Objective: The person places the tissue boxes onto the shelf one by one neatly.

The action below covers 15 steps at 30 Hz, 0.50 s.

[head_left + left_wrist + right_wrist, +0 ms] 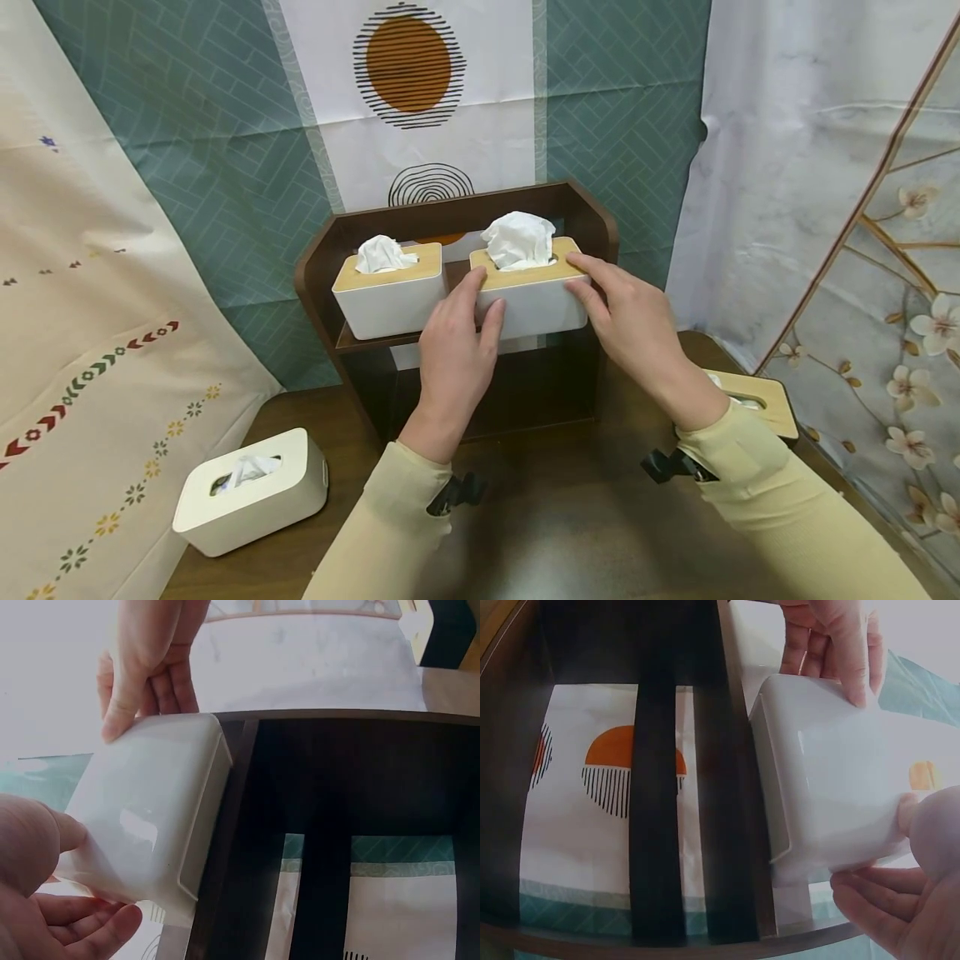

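Note:
A white tissue box with a wood-look lid sits on the upper shelf of a dark brown rack, a white tissue puffing out of its slot. My left hand grips its left end, thumb on the front face and fingers round the side. At the other end my right hand holds the right corner, fingertips on the lid and thumb on the front. Both wrist views show the box's smooth white side between the two hands. Beside it on the same shelf stands a second wood-lidded tissue box.
The dark rack has side panels and a lower compartment. An all-white tissue box lies on the table at left. Behind my right forearm is another wood-lidded box. Patterned cloths hang behind and at both sides.

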Motion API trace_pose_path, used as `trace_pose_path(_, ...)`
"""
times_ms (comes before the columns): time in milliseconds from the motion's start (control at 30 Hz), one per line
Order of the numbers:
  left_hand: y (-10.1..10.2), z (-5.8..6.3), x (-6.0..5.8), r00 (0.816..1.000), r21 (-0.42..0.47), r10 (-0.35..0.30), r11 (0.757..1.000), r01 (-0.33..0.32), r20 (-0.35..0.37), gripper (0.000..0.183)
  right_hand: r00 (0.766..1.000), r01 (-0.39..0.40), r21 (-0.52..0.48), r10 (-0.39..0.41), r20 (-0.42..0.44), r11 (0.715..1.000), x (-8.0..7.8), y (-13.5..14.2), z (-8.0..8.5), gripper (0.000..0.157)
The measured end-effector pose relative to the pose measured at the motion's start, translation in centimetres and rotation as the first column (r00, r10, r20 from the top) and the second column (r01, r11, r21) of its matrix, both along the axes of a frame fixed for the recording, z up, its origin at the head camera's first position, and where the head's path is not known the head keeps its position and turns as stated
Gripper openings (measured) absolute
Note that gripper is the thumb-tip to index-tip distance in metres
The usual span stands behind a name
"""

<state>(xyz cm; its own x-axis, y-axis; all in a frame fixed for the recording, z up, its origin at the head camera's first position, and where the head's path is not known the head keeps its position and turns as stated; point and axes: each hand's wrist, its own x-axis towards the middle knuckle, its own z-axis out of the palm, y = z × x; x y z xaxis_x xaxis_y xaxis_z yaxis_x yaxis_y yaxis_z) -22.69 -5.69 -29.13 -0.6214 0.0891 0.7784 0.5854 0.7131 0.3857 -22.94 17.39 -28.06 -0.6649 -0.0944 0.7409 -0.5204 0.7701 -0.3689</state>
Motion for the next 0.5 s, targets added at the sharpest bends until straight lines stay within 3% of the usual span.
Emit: trace_pose_path(500, 0.3, 0.0, -1.0, 0.999, -0.018, 0.010, 1.000, -0.009, 0.052, 0.050, 0.999, 0.040, -0.016, -0.040, -0.030, 0.999, -1.1, -0.4, -0.2, 0.044)
